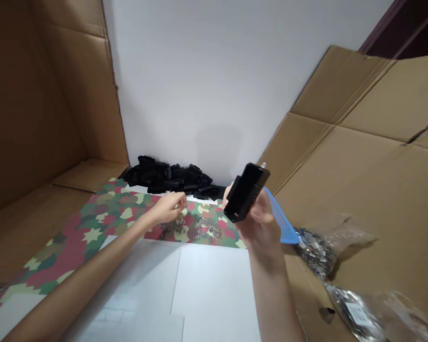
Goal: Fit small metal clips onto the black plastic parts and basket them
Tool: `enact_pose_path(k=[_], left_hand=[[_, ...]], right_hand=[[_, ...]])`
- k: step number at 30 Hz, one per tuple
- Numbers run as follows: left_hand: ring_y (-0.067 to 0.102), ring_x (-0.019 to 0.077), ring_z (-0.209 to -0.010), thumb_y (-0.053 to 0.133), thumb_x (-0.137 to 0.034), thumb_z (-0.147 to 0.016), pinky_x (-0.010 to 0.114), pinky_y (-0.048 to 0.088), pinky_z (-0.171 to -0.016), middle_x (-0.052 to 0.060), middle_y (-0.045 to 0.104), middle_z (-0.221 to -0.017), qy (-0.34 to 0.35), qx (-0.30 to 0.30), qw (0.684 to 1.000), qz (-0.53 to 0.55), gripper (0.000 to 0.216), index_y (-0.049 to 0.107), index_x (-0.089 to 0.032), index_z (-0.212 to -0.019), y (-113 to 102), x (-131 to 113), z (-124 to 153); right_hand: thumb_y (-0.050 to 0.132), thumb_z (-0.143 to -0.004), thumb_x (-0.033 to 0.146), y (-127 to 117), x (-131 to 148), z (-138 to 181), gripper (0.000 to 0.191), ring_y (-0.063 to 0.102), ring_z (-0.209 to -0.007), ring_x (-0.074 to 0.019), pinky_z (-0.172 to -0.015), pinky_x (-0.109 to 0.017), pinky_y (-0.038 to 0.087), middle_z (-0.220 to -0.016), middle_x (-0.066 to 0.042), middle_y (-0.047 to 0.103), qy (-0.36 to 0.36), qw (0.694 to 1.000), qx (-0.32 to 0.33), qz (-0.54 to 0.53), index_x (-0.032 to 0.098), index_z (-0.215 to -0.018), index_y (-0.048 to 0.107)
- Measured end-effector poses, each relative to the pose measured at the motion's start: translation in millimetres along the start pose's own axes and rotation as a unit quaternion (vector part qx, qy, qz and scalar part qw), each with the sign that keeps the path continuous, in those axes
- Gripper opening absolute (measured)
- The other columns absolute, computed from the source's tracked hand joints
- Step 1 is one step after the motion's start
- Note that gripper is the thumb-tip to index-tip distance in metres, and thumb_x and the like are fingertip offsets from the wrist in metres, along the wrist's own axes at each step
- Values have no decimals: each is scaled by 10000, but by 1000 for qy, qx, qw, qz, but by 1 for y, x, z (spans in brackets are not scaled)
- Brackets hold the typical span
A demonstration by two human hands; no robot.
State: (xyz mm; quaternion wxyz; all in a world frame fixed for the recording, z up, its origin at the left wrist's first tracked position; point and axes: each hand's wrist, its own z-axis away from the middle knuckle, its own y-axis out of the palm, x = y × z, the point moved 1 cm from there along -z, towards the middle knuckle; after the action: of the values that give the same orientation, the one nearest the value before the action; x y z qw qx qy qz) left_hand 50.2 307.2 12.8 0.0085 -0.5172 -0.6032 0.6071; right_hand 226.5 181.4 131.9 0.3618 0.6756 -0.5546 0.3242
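Observation:
My right hand [258, 221] is raised and wrapped around a black rectangular plastic case [248, 192]. The case is tilted, and a small pale tip [263, 165] shows at its upper end. Over the patterned cloth, my left hand [171, 207] has its fingers drawn together; anything between them is too small to make out. Small shiny metal pieces [209, 229] lie in loose clusters on the cloth, some just below the left fingers. Behind the hands, a pile of similar black plastic pieces [171, 175] rests against the white wall.
White sheets [214, 285] cover the near work surface, on top of the camouflage cloth [103, 213]. A blue plastic basket [283, 223] stands to the right, partly hidden by my right hand. Clear bags of metal parts [316, 251] lie beyond it. Cardboard [371, 175] walls both sides.

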Motion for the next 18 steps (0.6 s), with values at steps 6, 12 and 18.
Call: enact_pose_path(k=[6, 12, 18], left_hand=[[474, 106, -633, 464, -410, -927, 217, 386, -559, 0, 526, -755, 39, -61, 970, 234, 242, 515, -179, -878, -59, -81, 26], [469, 97, -608, 610, -316, -876, 202, 381, -519, -4, 527, -714, 67, -64, 908, 409, 127, 600, -192, -901, -72, -124, 59], [411, 69, -548, 635, -288, -860, 178, 351, -486, -30, 489, -650, 62, -30, 909, 412, 146, 565, -169, -812, -71, -125, 55]], right_hand=[[762, -695, 413, -1, -7, 1, 303, 519, -704, -163, -571, -292, 417, -789, 20, 547, -52, 997, 46, -19, 289, -832, 523], [703, -789, 414, 4, -8, 4, 202, 544, -748, -159, -623, -309, 444, -851, 20, 569, -107, 987, 73, 98, 314, -894, 562], [683, -804, 387, 9, -3, 5, 189, 560, -753, -162, -608, -305, 458, -879, -9, 561, -135, 973, 117, 147, 299, -951, 603]])
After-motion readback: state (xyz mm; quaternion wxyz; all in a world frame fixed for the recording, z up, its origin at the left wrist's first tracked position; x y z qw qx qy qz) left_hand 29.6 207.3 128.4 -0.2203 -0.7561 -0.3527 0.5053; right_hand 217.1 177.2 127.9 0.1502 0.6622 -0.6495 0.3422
